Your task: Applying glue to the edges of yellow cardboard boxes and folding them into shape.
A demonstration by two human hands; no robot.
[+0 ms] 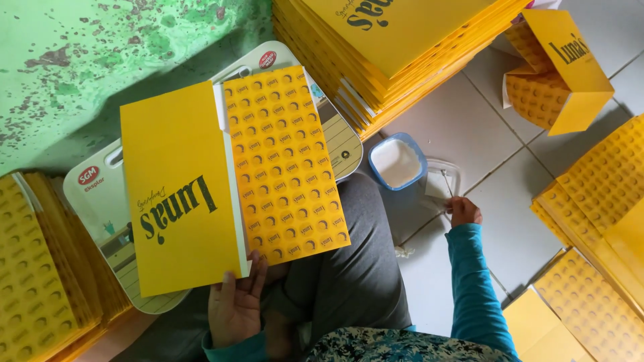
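My left hand (235, 305) holds the near edge of a flat yellow cardboard sheet (181, 194), fingers spread over its lower rim, thumb side hidden beneath; the grip pinches the sheet. The sheet lies open across my lap: plain yellow panel on the left, dot-patterned yellow panel (285, 164) on the right, resting on a white rounded plastic board (100, 201).

My right hand (463, 211), teal sleeve, reaches out right to a thin stick (446, 182) on a clear flat plastic lid (443, 181) on the white tiled floor (469, 127); fingers curled, whether they close on the stick I cannot tell.

Just left of it, a small blue-rimmed tub of white paste (397, 161). Far: tall stack of yellow sheets (389, 47). Far right: a folded yellow box (557, 74). More patterned stacks left (33, 268) and right (597, 208).
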